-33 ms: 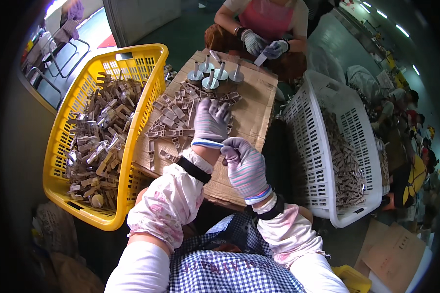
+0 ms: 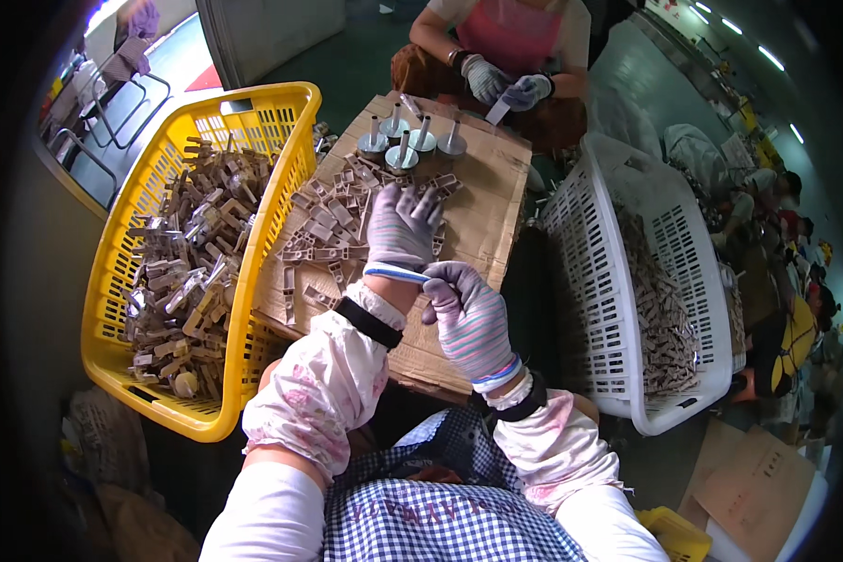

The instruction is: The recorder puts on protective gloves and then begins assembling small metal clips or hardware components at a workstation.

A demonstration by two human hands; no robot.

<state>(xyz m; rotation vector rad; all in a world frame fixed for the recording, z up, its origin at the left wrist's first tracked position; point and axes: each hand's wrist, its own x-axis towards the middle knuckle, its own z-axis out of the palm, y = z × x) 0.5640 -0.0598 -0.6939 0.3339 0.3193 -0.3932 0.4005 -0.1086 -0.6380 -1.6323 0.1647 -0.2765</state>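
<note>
My left hand [image 2: 403, 225], in a grey striped glove, is stretched out flat with its fingers spread above a pile of small grey-brown wooden pieces [image 2: 323, 229]. The pile lies on a cardboard sheet [image 2: 482, 201] over my lap. My right hand [image 2: 468, 314], gloved the same way, is at my left wrist, its fingertips pinching the blue-edged cuff of the left glove [image 2: 398, 273]. Both forearms wear pink flowered sleeve covers.
A yellow basket [image 2: 262, 122] full of the same pieces stands at my left. At my right, a white basket [image 2: 590, 281] holds smaller pieces. Several round metal bases with upright pins [image 2: 407, 145] stand at the cardboard's far end. A person's gloved hands [image 2: 506, 84] work opposite.
</note>
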